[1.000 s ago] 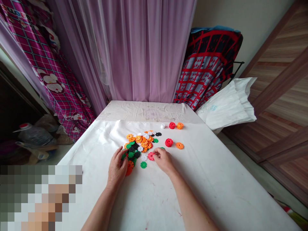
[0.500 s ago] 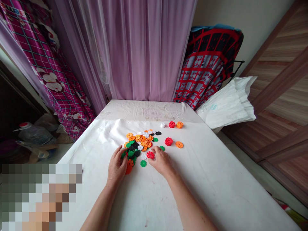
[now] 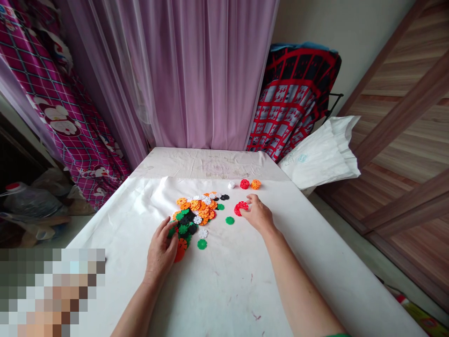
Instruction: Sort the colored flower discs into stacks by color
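Note:
A loose heap of notched plastic discs (image 3: 195,205), orange, green, black and white, lies on the white-covered table. My left hand (image 3: 163,243) rests at the heap's left side, fingers apart, beside green and orange discs. Over at the red stack (image 3: 240,208), my right hand (image 3: 258,214) has its thumb and fingers around a red disc at the stack's edge. Behind stand a white stack (image 3: 231,185), another red stack (image 3: 244,184) and an orange stack (image 3: 256,184). Single green discs (image 3: 229,220) and a white disc (image 3: 203,233) lie between my hands.
The white tablecloth (image 3: 224,290) carries faint red marks near me. A white bag (image 3: 321,154) stands by the table's right edge. Purple curtains (image 3: 206,75) hang behind, and a cloth-draped object (image 3: 294,93) is at the back right. A plastic bottle (image 3: 24,201) sits left.
My right hand has carried a red disc from beside the heap, right and away from me, to the red stack. My left hand stays by the heap. The view has shifted slightly.

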Available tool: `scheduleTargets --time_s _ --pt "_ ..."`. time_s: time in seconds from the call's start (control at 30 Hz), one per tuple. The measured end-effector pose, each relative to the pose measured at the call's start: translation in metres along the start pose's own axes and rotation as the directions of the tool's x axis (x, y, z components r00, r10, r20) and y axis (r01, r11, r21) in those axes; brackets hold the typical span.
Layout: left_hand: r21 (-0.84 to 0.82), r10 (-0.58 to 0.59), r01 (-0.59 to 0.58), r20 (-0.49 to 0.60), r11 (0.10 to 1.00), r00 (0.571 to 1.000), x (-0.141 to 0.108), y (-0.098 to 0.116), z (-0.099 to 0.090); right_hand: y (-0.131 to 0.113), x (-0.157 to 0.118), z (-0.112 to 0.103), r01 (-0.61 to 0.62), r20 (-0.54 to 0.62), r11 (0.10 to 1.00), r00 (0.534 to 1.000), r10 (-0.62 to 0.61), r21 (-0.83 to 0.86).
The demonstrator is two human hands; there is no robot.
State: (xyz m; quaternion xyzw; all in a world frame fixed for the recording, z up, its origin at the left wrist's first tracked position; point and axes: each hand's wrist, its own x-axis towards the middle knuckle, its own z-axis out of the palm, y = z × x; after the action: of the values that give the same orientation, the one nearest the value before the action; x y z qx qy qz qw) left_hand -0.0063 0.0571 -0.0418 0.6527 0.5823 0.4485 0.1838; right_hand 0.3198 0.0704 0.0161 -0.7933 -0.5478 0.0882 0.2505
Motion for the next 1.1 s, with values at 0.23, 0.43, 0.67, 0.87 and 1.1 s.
scheduleTargets --time_s 0.23,0.43,0.67,0.87,1.1 --pt "0.012 -0.004 0.003 0.019 1.0 1.0 0.0 -0.001 -0.001 -0.007 0.001 0.002 0.012 0.073 0.998 0.997 -0.007 -0.065" --pt "0.017 -0.001 0.001 0.015 1.0 1.0 0.001 -0.002 -0.001 -0.006 -0.001 -0.003 0.059 0.086 0.988 0.995 -0.047 -0.143" --pt "0.005 -0.013 0.013 0.016 1.0 1.0 0.0 -0.001 -0.001 -0.015 -0.008 -0.002 0.104 0.141 0.944 0.988 -0.062 -0.314" --pt "-0.013 -0.009 0.01 0.012 1.0 1.0 0.0 0.0 -0.001 -0.017 -0.008 -0.003 0.086 0.147 0.949 0.988 -0.042 -0.304" --pt "-0.069 -0.071 0.069 -0.025 0.995 0.997 -0.002 -0.002 -0.01 -0.018 -0.034 0.0 0.205 -0.032 0.963 0.976 -0.214 -0.175"
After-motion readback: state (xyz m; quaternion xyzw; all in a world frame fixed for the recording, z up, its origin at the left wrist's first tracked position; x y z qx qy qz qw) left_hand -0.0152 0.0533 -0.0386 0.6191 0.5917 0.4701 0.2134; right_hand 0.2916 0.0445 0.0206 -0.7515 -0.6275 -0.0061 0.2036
